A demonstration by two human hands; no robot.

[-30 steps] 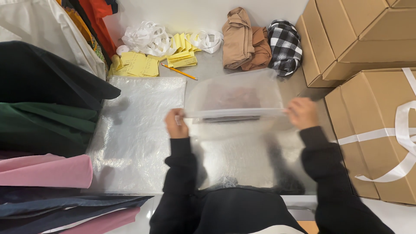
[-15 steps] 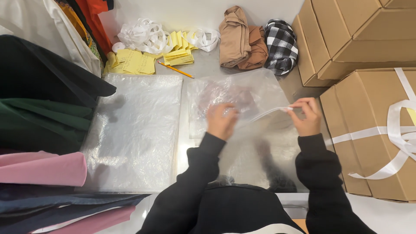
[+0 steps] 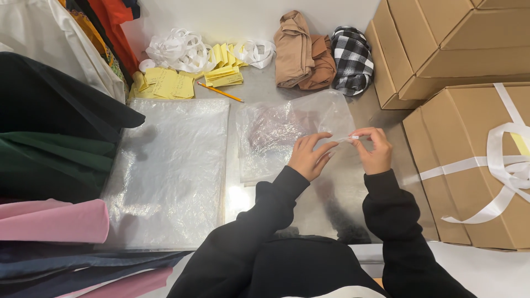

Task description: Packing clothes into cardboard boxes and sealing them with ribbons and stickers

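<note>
Both hands on clear bag edge
Right hand [image 3: 372, 152] pinches the clear bag [image 3: 287, 132] edge at 3 o'clock; left hand [image 3: 309, 157], fingers loose, steadies it on the desk [image 3: 353, 193].

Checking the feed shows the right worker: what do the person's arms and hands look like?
Both arms wear long black sleeves with ribbed cuffs ending at the wrists. The left hand and right hand are bare: no gloves, and no rings or watch that I can see.
</note>
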